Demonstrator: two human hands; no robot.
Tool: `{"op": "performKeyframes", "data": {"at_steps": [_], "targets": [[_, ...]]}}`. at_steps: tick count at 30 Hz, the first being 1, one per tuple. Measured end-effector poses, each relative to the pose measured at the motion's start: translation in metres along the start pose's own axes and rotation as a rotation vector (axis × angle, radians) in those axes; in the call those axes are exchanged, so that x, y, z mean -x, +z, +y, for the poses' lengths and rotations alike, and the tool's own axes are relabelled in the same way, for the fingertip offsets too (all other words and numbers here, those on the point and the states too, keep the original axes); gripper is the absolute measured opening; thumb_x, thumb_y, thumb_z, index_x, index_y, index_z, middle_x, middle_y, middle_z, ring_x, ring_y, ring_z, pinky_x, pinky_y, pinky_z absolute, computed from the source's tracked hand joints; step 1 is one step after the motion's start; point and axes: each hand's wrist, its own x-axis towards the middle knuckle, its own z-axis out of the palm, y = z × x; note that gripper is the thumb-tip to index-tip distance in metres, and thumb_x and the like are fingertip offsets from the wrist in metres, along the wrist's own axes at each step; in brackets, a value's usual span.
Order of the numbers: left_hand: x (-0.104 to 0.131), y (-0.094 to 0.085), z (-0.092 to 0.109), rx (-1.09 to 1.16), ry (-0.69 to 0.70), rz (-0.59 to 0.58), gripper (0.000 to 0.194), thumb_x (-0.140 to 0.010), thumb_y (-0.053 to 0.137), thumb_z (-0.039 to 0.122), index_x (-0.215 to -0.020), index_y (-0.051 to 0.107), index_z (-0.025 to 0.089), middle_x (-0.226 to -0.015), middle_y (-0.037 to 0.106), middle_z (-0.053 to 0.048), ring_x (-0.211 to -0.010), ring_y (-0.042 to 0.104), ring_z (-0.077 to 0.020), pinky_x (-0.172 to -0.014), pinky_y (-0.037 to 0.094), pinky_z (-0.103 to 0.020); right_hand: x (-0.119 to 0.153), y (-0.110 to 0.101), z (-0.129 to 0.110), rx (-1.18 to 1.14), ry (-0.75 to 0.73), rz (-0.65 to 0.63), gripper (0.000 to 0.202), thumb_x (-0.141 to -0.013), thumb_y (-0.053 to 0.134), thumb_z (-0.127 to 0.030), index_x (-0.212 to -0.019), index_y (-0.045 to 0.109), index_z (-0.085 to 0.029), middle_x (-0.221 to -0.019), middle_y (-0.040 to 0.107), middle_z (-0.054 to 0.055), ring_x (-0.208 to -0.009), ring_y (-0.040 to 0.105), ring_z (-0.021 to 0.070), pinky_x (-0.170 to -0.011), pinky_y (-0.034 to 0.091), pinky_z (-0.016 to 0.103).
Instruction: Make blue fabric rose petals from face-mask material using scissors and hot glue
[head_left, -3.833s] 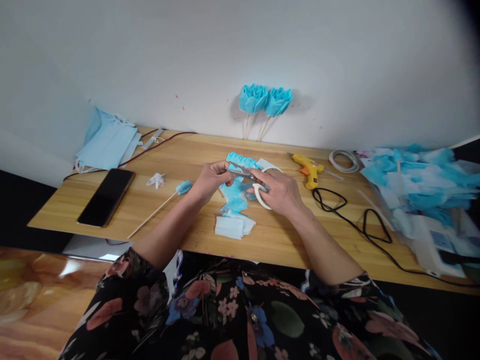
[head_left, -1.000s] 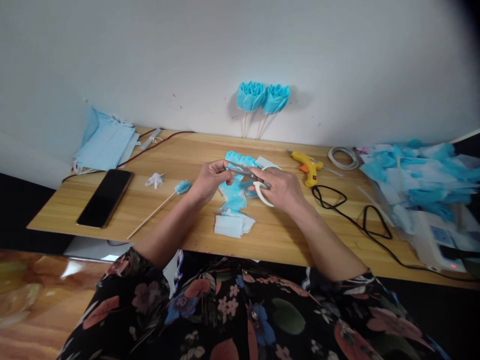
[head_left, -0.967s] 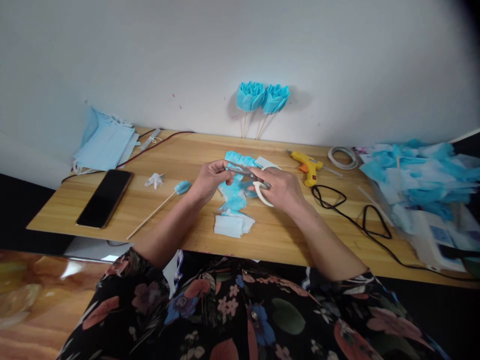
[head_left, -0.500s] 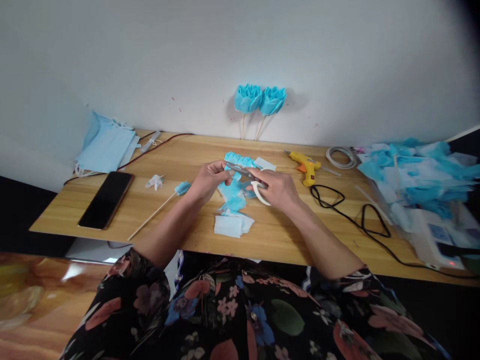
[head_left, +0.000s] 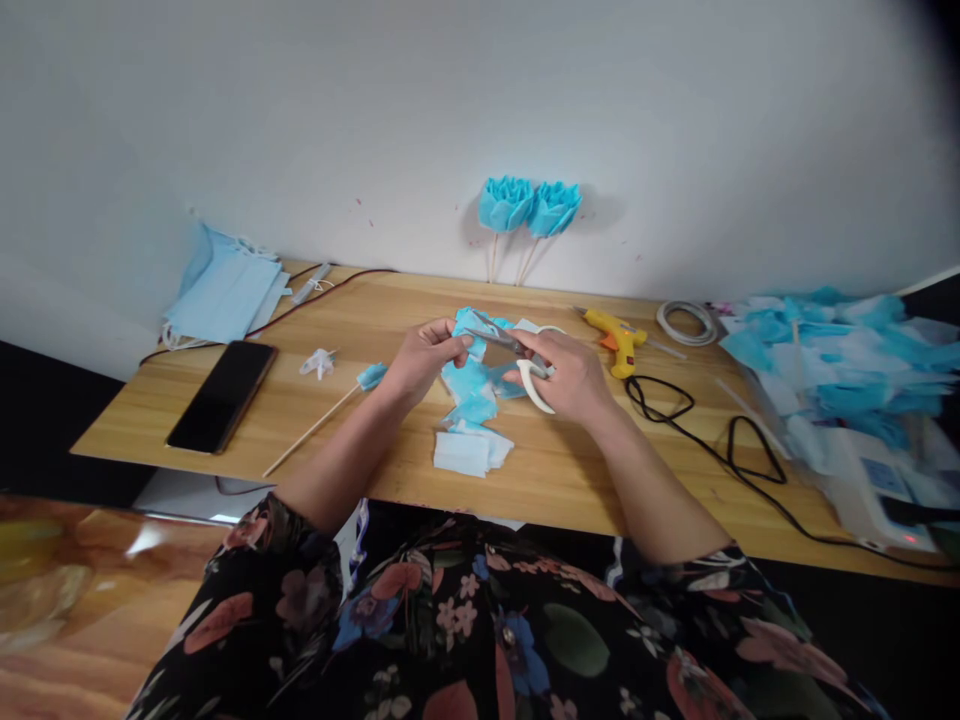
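My left hand (head_left: 429,358) pinches a small piece of blue mask fabric (head_left: 475,346) between thumb and fingers. In my right hand (head_left: 568,372) is a pair of scissors with white handles (head_left: 534,386); its blades are parted and lie across the blue piece. Below and behind my hands are cut blue fabric pieces (head_left: 471,395) and white fabric pieces (head_left: 461,453) on the table. By my left wrist lies a thin wooden stick (head_left: 315,428) with a small blue bud (head_left: 371,376) on its end.
Two blue fabric flowers (head_left: 506,203) on sticks lean against the wall. A yellow glue gun (head_left: 621,340) and white wire coil (head_left: 686,323) lie right, before a heap of blue scraps (head_left: 844,345). Left are a black phone (head_left: 221,397), folded masks (head_left: 225,290) and a white scrap (head_left: 318,362).
The scissors' blades have parted wider, and my right hand has shifted slightly right. The whole view has moved a little, so everything sits slightly further right.
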Motion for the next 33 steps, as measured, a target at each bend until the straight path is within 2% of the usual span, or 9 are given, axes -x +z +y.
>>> {"op": "performKeyframes", "data": {"at_steps": [6, 15, 25, 33], "targets": [[0.0008, 0.0010, 0.0023, -0.006, -0.002, -0.010, 0.018, -0.064, 0.077, 0.024, -0.063, 0.062, 0.016, -0.052, 0.059, 0.003, -0.051, 0.050, -0.0065, -0.056, 0.039, -0.022, 0.0025, 0.0044, 0.0011, 0.128, -0.057, -0.054, 0.046, -0.091, 0.067, -0.048, -0.131, 0.067, -0.025, -0.091, 0.073, 0.006, -0.085, 0.065, 0.0218, -0.074, 0.048, 0.033], [0.0015, 0.0026, 0.0021, -0.046, -0.016, -0.051, 0.012, -0.062, 0.073, 0.023, -0.065, 0.064, 0.016, -0.052, 0.060, 0.004, -0.051, 0.050, -0.0071, -0.057, 0.039, -0.023, 0.0029, 0.0055, 0.0022, 0.207, -0.042, -0.082, 0.044, -0.092, 0.066, -0.048, -0.130, 0.067, -0.027, -0.092, 0.074, 0.006, -0.085, 0.065, 0.0211, -0.071, 0.047, 0.032], [0.0018, 0.0000, 0.0001, -0.058, 0.018, -0.067, 0.008, -0.064, 0.073, 0.020, -0.065, 0.065, 0.017, -0.055, 0.061, 0.003, -0.052, 0.051, -0.0070, -0.057, 0.040, -0.022, 0.0028, 0.0060, 0.0006, 0.067, 0.004, -0.124, 0.047, -0.089, 0.071, -0.045, -0.132, 0.067, -0.028, -0.094, 0.075, 0.005, -0.085, 0.067, 0.0208, -0.072, 0.051, 0.033], [0.0004, 0.0000, 0.0015, -0.085, 0.034, -0.085, 0.019, -0.066, 0.080, 0.028, -0.067, 0.065, 0.017, -0.056, 0.060, 0.003, -0.052, 0.050, -0.0073, -0.056, 0.040, -0.023, 0.0025, 0.0065, -0.0016, -0.121, 0.119, -0.161, 0.050, -0.083, 0.077, -0.044, -0.130, 0.069, -0.029, -0.095, 0.075, 0.003, -0.074, 0.063, 0.0167, -0.068, 0.048, 0.030]]}}
